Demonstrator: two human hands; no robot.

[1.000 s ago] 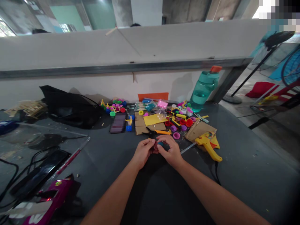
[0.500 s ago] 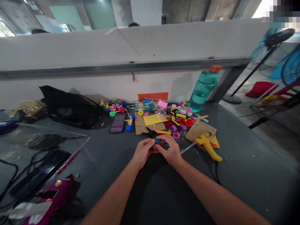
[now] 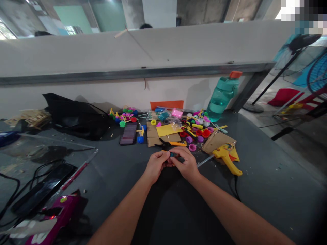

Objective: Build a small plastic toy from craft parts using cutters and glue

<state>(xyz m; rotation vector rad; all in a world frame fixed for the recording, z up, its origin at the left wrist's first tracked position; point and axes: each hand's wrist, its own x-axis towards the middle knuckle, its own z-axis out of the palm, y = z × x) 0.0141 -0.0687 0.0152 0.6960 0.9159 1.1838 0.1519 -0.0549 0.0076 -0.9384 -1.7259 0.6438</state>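
Note:
My left hand (image 3: 156, 165) and my right hand (image 3: 186, 163) meet over the dark table, fingers closed together. Pinched between them is a small teal piece (image 3: 172, 154), mostly hidden by the fingers, so its kind cannot be made out. Just beyond my fingertips lie pliers (image 3: 176, 144) with orange handles and dark jaws, across the edge of a cardboard piece (image 3: 152, 139). A yellow sheet (image 3: 167, 130) rests on that cardboard. Right of my right hand, a yellow glue gun (image 3: 228, 160) with a clear glue stick lies near purple bottle caps (image 3: 192, 147).
A teal water bottle (image 3: 221, 98) stands at the back right. Colourful caps and small parts (image 3: 201, 124) are heaped along the wall. To the left are a phone (image 3: 128, 133), a black bag (image 3: 76, 117), cables and a magenta power strip (image 3: 60, 216).
My hands stay in nearly the same place. The teal piece between my fingers has turned slightly, and a bit of orange now shows at the left fingertips.

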